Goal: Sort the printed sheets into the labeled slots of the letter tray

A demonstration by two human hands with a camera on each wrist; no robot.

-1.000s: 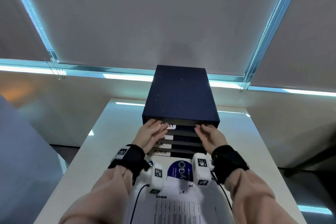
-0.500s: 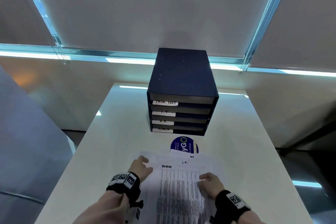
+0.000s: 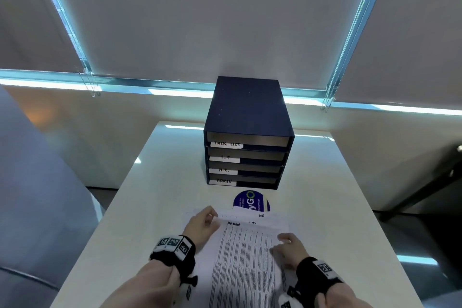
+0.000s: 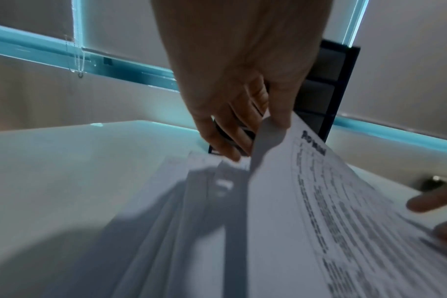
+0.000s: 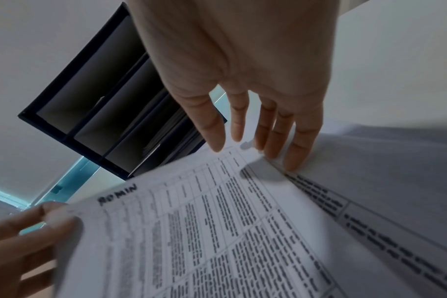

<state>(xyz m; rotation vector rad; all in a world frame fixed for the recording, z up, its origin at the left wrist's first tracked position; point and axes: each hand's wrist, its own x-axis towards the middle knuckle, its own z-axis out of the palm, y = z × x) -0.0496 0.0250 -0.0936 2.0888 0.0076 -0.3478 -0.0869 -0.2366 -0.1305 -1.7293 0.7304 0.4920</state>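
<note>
A dark blue letter tray (image 3: 247, 112) stands at the table's far end, its four slots labelled TASK LIST (image 3: 226, 144), I.T (image 3: 224, 158), H.R. (image 3: 223, 170) and ADMIN (image 3: 223, 181). A fanned stack of printed sheets (image 3: 265, 217) lies near me. The top sheet (image 3: 245, 257) is marked ADMIN (image 4: 314, 145). My left hand (image 3: 213, 217) pinches its upper left corner and lifts it off the stack (image 4: 260, 131). My right hand (image 3: 282, 240) rests straight fingertips on the sheet's right edge (image 5: 263, 149). The tray's (image 5: 89, 104) slots show in the right wrist view.
A round blue sticker (image 3: 251, 201) lies on the white table (image 3: 162, 182) between tray and sheets. A grey upholstered seat (image 3: 37, 182) stands at the left. Drawn blinds hang behind, with bead chains (image 3: 86, 77). A dark leg (image 3: 425, 195) slants at the right.
Both hands have left the tray's top slot and come back to the stack. The left hand has taken the ADMIN sheet's corner and raised it; the right hand has settled on its right edge.
</note>
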